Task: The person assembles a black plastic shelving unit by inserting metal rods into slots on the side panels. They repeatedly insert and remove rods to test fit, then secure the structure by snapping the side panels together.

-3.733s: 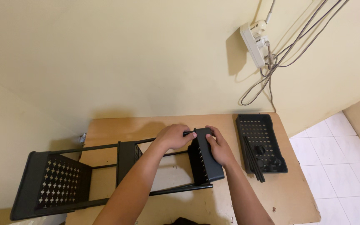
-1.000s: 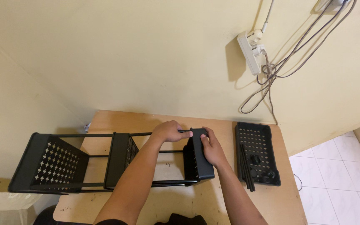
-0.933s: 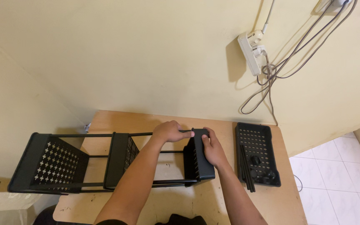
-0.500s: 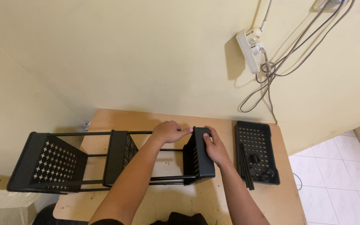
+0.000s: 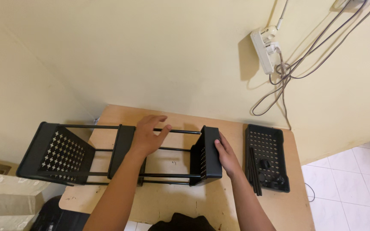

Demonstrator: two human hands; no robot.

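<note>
Our left hand (image 5: 148, 134) lies open over the black rack's (image 5: 121, 154) top rod (image 5: 180, 131), while our right hand (image 5: 227, 156) presses flat against its end panel (image 5: 207, 155). We should push squarely, keeping the rods aligned.

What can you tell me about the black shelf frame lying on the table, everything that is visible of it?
The black shelf frame lies on its side across the wooden table. It has three perforated panels, seemingly plastic, joined by thin dark rods. The left panel, with star-shaped holes, juts past the table edge. The left hand rests on the upper rod between the middle and right panels; the right hand presses against the outer face of the right panel.
</note>
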